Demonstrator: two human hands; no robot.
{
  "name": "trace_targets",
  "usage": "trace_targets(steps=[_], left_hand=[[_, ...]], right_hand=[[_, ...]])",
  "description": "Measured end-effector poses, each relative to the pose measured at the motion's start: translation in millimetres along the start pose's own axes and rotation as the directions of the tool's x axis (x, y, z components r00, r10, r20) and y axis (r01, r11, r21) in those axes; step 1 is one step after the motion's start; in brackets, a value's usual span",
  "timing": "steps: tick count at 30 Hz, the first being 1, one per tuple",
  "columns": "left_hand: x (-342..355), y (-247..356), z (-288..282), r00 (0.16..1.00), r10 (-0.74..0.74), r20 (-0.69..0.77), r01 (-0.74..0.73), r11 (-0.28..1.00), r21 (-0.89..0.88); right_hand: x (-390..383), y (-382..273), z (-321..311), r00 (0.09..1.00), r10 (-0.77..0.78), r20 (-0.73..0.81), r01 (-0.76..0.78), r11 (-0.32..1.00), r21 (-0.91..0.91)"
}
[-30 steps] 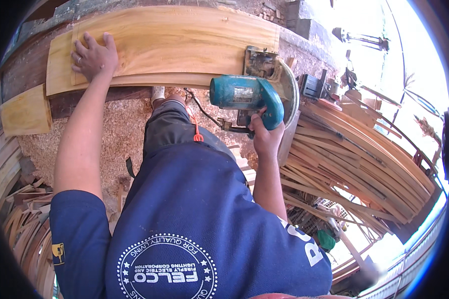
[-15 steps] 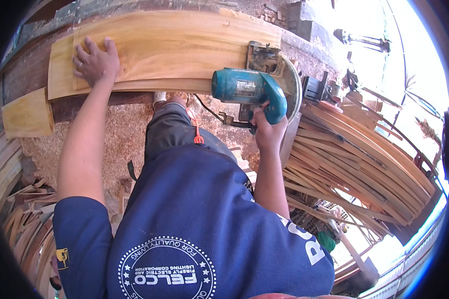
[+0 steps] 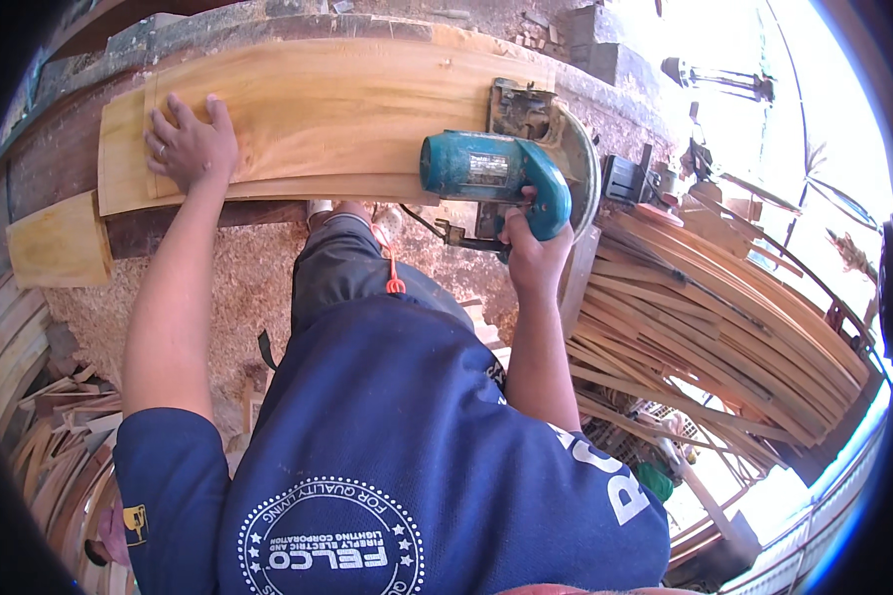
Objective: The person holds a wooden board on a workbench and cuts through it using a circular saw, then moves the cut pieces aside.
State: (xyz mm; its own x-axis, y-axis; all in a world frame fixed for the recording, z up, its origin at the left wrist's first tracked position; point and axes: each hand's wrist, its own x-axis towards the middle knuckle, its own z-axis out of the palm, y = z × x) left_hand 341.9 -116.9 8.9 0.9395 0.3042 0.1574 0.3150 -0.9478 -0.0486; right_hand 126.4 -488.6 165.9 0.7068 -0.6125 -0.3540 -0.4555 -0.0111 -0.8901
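Observation:
A wide, pale wooden board lies across the bench, with another board edge showing under it at the left and along the near side. My left hand presses flat on its left part, fingers spread, a ring on one finger. At the board's right end sits a teal circular saw, its metal base partly over the wood. The rear handle is wrapped by my right hand. Where the blade meets the wood is hidden by the saw's body and guard.
A short wood offcut rests at the bench's left. Long strips are stacked to my right, and more scrap wood piles up at the lower left. Sawdust covers the ground. A dark power cord trails from the saw.
The board, bench and my left hand appear slightly lower in view. The saw keeps nearly the same place in the picture, so it sits a little farther across the board.

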Motion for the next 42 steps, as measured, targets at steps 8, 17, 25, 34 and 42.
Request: trace_targets(steps=[8,17,25,34,42], left_hand=[[1,0,0,1.000,0.000,0.000,0.000,1.000,0.016],[1,-1,2,1.000,0.000,0.001,0.000,0.999,0.035],[0,0,1,1.000,-0.002,0.017,0.001,0.999,0.050],[0,3,-4,0.997,-0.018,0.076,0.015,0.999,0.033],[0,3,-7,0.997,-0.022,0.074,0.020,0.999,0.030]], right_hand=[[11,3,1,1.000,-0.019,0.007,0.019,1.000,-0.004],[14,-4,2,1.000,-0.004,0.003,0.004,0.997,-0.071],[18,-5,2,1.000,0.001,0.021,0.000,0.999,-0.049],[32,-7,3,0.998,-0.027,0.058,0.030,0.998,-0.049],[45,-12,9,0.997,-0.047,0.063,0.049,0.998,-0.032]])
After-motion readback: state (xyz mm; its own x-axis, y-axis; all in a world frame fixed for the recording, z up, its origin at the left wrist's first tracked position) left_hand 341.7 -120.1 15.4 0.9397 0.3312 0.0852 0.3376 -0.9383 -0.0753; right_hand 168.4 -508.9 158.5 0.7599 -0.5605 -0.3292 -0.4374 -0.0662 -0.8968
